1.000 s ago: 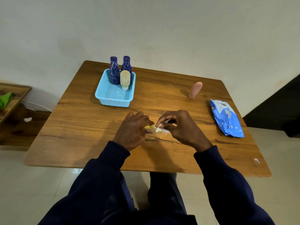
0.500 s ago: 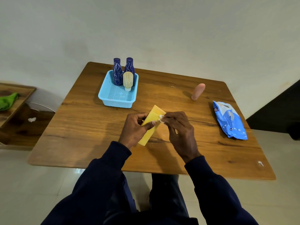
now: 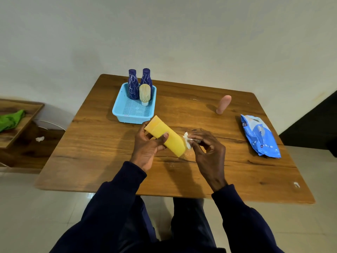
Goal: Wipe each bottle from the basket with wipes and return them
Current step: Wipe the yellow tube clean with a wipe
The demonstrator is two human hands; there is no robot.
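Observation:
My left hand (image 3: 145, 150) grips a flat yellow bottle (image 3: 164, 135) above the table's middle, tilted with one end toward the basket. My right hand (image 3: 207, 152) pinches a crumpled white wipe (image 3: 187, 140) against the bottle's near right end. The light blue basket (image 3: 125, 114) stands at the back left and holds two dark blue bottles (image 3: 133, 84) (image 3: 146, 77) and a cream bottle (image 3: 145, 94), all upright at its far end. A pink bottle (image 3: 224, 104) stands alone on the table at the back right.
A blue pack of wipes (image 3: 259, 136) lies near the right edge of the wooden table (image 3: 102, 152). A low wooden shelf with a green cloth (image 3: 11, 119) sits to the left. A small white scrap (image 3: 296, 184) lies at the table's front right corner.
The yellow bottle came up off the table in my left hand and turned flat side up. My right hand with the wipe slid from the bottle's upper part to its near right end.

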